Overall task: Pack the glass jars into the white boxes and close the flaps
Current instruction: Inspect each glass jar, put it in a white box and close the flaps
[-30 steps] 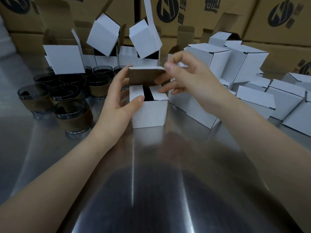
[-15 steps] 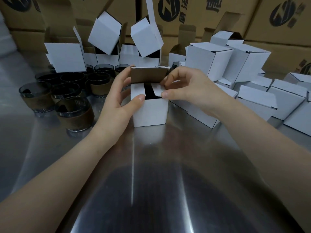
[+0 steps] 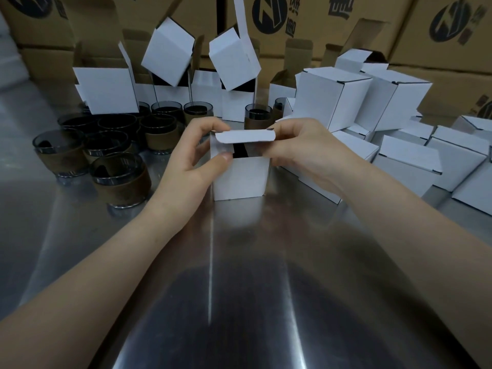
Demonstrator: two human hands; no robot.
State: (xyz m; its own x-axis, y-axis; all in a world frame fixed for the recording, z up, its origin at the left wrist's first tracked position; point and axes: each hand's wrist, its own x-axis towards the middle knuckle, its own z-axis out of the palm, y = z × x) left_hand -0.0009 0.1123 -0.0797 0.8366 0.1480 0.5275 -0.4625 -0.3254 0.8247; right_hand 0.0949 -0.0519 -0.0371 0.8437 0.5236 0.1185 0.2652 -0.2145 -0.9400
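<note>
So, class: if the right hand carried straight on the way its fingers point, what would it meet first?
The right hand points left, fingertips on the lid flap of the box. Past that, probably the left hand at the opposite side, though depth is unclear.

The small boxes (image 3: 330,98) are white with thin dark edges. The glass jars (image 3: 119,179) are dark and see-through, each with a brown band. The bench (image 3: 239,262) is shiny silver-grey. The big cartons (image 3: 439,27) are brown with black round marks.
</note>
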